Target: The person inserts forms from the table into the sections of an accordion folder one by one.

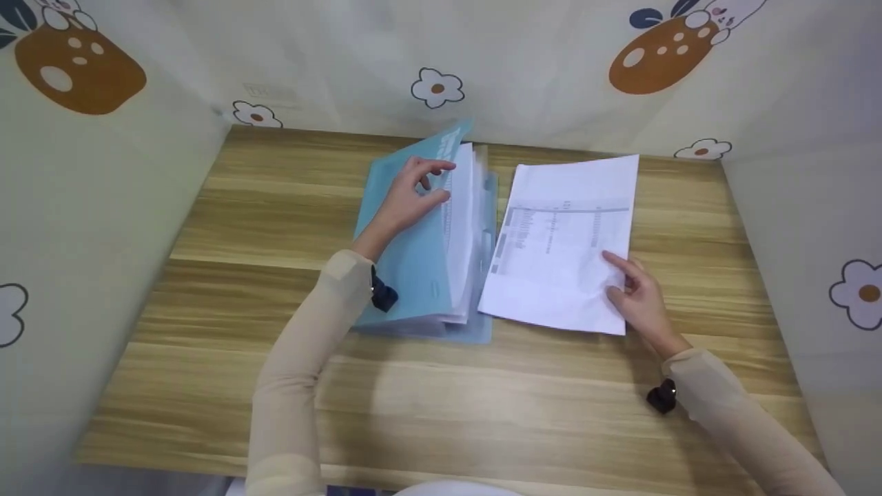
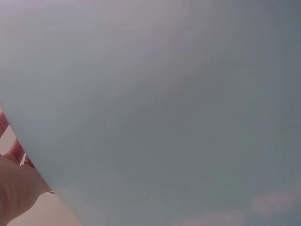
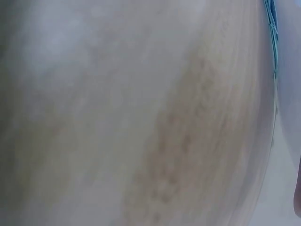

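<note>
A blue plastic folder [image 1: 408, 275] lies on the table with its cover tilted up over a thick block of white pages [image 1: 460, 234]. My left hand [image 1: 411, 196] is at the cover's free edge, with curled fingers holding it. The cover's blurred surface [image 2: 164, 117] fills most of the left wrist view and hides the fingertips. To the folder's right is a printed paper [image 1: 551, 275] with a table of small text, too small to read. My right hand [image 1: 642, 300] grips its right edge near the lower corner, with thumb and index finger on top.
The wood-grain table [image 1: 427, 399] stretches out on both sides and in front of the folder. A pale curtain [image 1: 344, 76] with flower and fruit prints hangs along the back and both sides. Each sleeve carries a small black wrist camera [image 1: 383, 296].
</note>
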`<control>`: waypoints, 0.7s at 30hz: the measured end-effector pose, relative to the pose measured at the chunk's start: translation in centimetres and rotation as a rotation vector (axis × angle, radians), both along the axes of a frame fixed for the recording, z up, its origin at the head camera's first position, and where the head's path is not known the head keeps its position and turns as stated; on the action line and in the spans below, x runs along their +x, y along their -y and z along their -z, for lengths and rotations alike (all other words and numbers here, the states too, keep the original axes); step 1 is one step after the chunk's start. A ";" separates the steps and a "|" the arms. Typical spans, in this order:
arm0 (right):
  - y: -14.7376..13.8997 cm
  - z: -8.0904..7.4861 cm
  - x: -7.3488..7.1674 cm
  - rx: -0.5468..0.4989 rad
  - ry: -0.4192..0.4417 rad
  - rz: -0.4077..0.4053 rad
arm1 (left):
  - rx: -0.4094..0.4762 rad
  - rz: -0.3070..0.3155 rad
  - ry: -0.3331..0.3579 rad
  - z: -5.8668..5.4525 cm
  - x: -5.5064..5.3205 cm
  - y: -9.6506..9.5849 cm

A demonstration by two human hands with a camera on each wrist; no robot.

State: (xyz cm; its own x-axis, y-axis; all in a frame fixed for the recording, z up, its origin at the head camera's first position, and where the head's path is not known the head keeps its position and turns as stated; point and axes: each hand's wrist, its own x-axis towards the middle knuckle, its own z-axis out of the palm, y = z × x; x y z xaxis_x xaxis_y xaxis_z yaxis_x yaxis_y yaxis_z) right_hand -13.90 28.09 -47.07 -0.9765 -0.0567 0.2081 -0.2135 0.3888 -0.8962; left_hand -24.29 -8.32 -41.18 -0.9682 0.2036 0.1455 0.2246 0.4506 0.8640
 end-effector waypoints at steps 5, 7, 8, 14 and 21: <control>0.1 0.0 0.0 0.008 -0.004 0.018 | 0.004 0.003 0.004 -0.1 0.0 0.0; 0.2 0.0 0.1 -0.004 0.011 0.017 | 0.005 0.004 0.002 -0.1 0.1 0.0; 0.2 0.0 0.1 -0.009 0.019 0.016 | 0.005 0.005 0.001 -0.1 0.1 0.0; 0.3 -0.1 0.2 -0.052 0.026 0.016 | 0.008 0.004 -0.002 -0.2 0.2 0.0; 0.3 0.1 0.3 -0.114 -0.008 0.010 | 0.002 -0.010 0.012 -0.1 0.1 0.0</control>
